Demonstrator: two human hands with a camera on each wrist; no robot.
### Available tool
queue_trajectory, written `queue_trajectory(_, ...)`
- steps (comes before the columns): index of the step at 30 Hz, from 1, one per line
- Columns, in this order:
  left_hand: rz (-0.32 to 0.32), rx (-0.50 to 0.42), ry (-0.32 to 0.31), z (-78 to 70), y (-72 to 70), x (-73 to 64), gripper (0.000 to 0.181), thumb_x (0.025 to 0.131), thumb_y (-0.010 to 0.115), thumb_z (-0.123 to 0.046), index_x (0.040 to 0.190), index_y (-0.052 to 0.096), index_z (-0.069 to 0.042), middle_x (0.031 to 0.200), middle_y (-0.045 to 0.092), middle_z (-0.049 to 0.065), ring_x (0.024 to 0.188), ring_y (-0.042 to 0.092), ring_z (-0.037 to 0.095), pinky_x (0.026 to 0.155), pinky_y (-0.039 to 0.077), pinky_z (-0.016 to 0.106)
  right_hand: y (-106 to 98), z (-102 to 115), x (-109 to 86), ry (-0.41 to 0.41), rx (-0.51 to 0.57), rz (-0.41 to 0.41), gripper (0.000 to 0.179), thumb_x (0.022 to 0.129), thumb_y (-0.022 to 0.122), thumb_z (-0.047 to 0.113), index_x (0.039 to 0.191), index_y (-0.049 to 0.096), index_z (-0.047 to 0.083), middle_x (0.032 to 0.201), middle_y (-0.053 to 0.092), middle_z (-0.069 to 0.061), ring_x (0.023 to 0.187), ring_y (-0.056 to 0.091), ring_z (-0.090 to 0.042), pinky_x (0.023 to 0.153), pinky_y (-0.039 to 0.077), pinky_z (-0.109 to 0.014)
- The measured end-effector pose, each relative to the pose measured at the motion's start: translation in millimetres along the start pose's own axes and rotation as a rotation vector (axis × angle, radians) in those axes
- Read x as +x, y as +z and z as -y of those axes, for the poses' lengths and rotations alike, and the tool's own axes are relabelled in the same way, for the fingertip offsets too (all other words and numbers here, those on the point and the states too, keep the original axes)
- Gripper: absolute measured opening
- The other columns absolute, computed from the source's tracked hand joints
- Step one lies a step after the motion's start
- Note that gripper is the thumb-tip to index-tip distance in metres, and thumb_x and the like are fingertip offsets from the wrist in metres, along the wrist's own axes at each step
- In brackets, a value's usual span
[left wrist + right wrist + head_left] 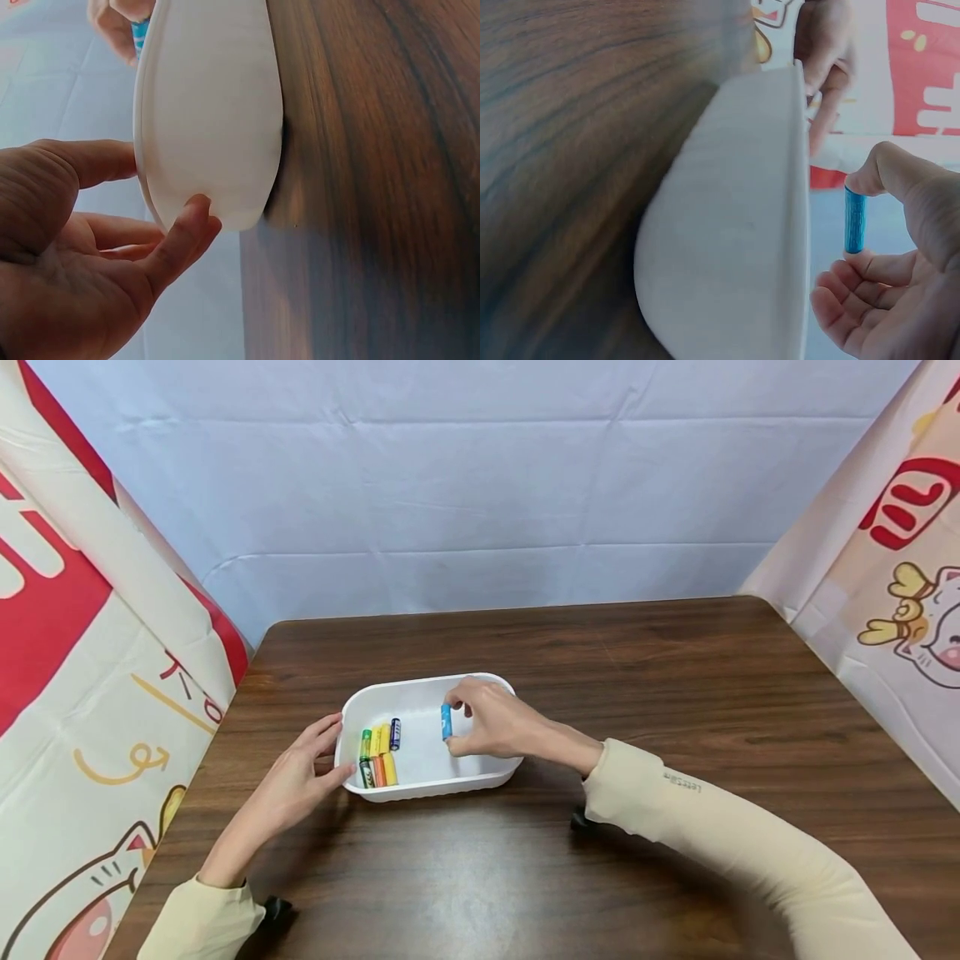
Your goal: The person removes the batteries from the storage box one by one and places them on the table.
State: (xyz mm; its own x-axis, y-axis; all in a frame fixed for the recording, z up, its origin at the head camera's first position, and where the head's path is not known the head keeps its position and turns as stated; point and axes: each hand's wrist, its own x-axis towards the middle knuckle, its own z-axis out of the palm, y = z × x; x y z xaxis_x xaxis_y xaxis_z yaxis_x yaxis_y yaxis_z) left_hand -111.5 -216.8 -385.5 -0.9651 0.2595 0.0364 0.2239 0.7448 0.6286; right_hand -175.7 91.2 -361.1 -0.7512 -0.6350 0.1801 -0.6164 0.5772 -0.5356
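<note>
A white plastic tray (431, 792) stands on the table. Between the thumb and a fingertip of my right hand (498, 722) a light blue battery (855, 219) is pinched by its two ends, upright in the right wrist view and over the tray's middle in the head view. My left hand (303, 777) holds the tray's left end, thumb at the rim and fingertips against the outer wall (217, 112). Inside, at the left, several batteries lie in two rows: a green one (366, 743), yellow ones (385, 738) and a dark blue one (395, 734) behind, an orange one (379, 771) among those in front.
The dark wooden table (637, 693) reaches out on all sides of the tray. A pale cloth (480, 485) hangs behind its back edge, and printed sheets (892, 610) hang at both sides. Small black pieces (276, 912) show beside the sleeves.
</note>
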Motion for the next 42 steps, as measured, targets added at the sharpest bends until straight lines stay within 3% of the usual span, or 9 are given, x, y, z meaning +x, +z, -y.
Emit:
queue_trajectory(11, 0.02, -0.005, -0.023, -2.0, -1.4, 0.0, 0.069, 0.095, 0.075, -0.009, 0.153, 0.041, 0.007, 0.159, 0.033, 0.025, 0.121, 0.06, 0.042, 0.095, 0.056, 0.053, -42.3, -19.5, -34.2, 0.027, 0.048, -0.091, 0.045, 0.078, 0.08, 0.017, 0.117, 0.068, -0.001, 0.105, 0.064, -0.008, 0.094, 0.062, -0.027, 0.077, 0.053, -0.034)
queue_trajectory(19, 0.029, 0.005, -0.014, -5.6, -3.6, 0.6, 0.07, 0.095, 0.075, -0.01, 0.153, 0.041, 0.008, 0.158, 0.034, 0.026, 0.122, 0.059, 0.042, 0.094, 0.056, 0.054, -71.1, -36.4, -59.9, 0.052, 0.005, -0.161, 0.035, 0.079, 0.081, 0.016, 0.11, 0.068, 0.006, 0.102, 0.064, -0.009, 0.092, 0.06, -0.022, 0.08, 0.054, -0.038)
queue_trajectory(26, 0.045, -0.009, -0.009, -4.6, -5.0, 1.5, 0.072, 0.095, 0.075, -0.008, 0.154, 0.038, 0.009, 0.159, 0.031, 0.027, 0.122, 0.059, 0.043, 0.091, 0.059, 0.051, -91.2, -55.7, -82.3, 0.147, -0.014, -0.181, 0.03, 0.08, 0.076, 0.013, 0.109, 0.067, 0.01, 0.102, 0.063, -0.004, 0.093, 0.06, -0.02, 0.08, 0.054, -0.039)
queue_trajectory(34, 0.062, -0.016, -0.022, -5.2, -6.5, 3.1, 0.074, 0.094, 0.076, -0.008, 0.155, 0.037, 0.009, 0.16, 0.03, 0.027, 0.124, 0.058, 0.044, 0.093, 0.058, 0.052, -98.7, -78.9, -107.9, 0.175, -0.045, -0.189, 0.028, 0.082, 0.077, 0.01, 0.107, 0.066, 0.011, 0.101, 0.062, -0.006, 0.092, 0.058, -0.021, 0.08, 0.055, -0.044)
queue_trajectory(42, 0.074, -0.018, -0.014, -4.8, -6.0, 4.4, 0.074, 0.094, 0.076, -0.009, 0.155, 0.036, 0.009, 0.16, 0.031, 0.026, 0.122, 0.06, 0.043, 0.092, 0.058, 0.052, -88.8, -98.0, -123.0, 0.243, -0.041, -0.134, 0.037, 0.081, 0.077, 0.01, 0.117, 0.067, 0.009, 0.104, 0.063, -0.008, 0.097, 0.058, -0.023, 0.081, 0.051, -0.043)
